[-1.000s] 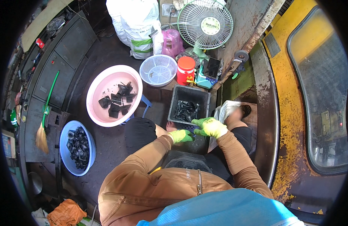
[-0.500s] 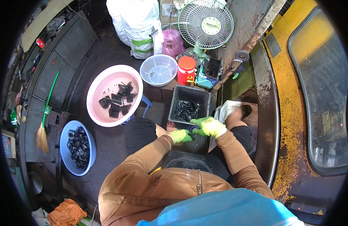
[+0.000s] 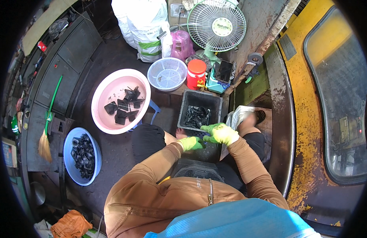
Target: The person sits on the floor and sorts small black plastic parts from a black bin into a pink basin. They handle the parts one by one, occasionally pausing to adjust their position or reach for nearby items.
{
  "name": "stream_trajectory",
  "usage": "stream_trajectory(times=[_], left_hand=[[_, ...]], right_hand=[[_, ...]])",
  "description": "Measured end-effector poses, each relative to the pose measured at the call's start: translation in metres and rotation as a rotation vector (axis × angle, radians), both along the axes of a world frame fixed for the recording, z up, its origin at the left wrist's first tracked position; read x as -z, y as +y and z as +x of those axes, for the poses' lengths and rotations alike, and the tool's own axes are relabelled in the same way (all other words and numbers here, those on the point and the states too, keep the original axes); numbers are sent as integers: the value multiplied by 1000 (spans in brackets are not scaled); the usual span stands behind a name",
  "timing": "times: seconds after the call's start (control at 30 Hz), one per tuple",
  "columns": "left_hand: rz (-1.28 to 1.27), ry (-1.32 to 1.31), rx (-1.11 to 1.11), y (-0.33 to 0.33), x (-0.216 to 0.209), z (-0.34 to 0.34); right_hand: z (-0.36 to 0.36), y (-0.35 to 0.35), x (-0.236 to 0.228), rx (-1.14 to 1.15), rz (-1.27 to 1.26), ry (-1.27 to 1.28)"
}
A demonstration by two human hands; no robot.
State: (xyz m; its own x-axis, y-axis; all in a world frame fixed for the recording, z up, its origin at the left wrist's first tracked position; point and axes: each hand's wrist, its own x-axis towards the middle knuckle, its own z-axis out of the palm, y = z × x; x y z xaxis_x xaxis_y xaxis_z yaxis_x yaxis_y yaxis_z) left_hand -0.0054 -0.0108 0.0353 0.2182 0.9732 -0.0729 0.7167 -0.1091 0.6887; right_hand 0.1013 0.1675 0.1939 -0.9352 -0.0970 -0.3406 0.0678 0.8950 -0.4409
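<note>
Both my hands wear yellow-green gloves and are close together just in front of a black rectangular bin (image 3: 184,106). My left hand (image 3: 190,144) is closed, its fingers curled toward the right. My right hand (image 3: 222,134) is closed too, its fingers pointing left by the bin's near edge. Whatever they hold, if anything, is too small or hidden to make out. Inside the bin lie dark loose pieces (image 3: 197,116), some thin and shiny. A pink basin (image 3: 102,87) to the left holds several black angular parts (image 3: 120,116).
A blue tub (image 3: 70,168) of black parts stands at the lower left, near a broom (image 3: 44,146). Behind the bin are a pale blue basket (image 3: 159,85), a red jug (image 3: 196,73) and a fan (image 3: 207,23). A yellow machine panel (image 3: 306,158) rises at the right.
</note>
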Motion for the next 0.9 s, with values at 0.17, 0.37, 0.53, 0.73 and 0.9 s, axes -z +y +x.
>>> stream_trajectory(times=[0.17,0.37,0.53,0.73,0.9], left_hand=[[-65,-117,21,1,1,-2],[-435,-267,-209,0,-29,-1],[-377,-134,-224,-1,-50,3],[-328,-54,-199,-2,-56,4],[-322,-25,-198,-1,-57,4]], right_hand=[[0,0,-1,-3,3,-2],[-1,-2,-9,1,0,-45],[-3,-4,-15,32,12,-118],[-2,-4,-15,29,13,-124],[-1,-3,-14,22,2,-87]])
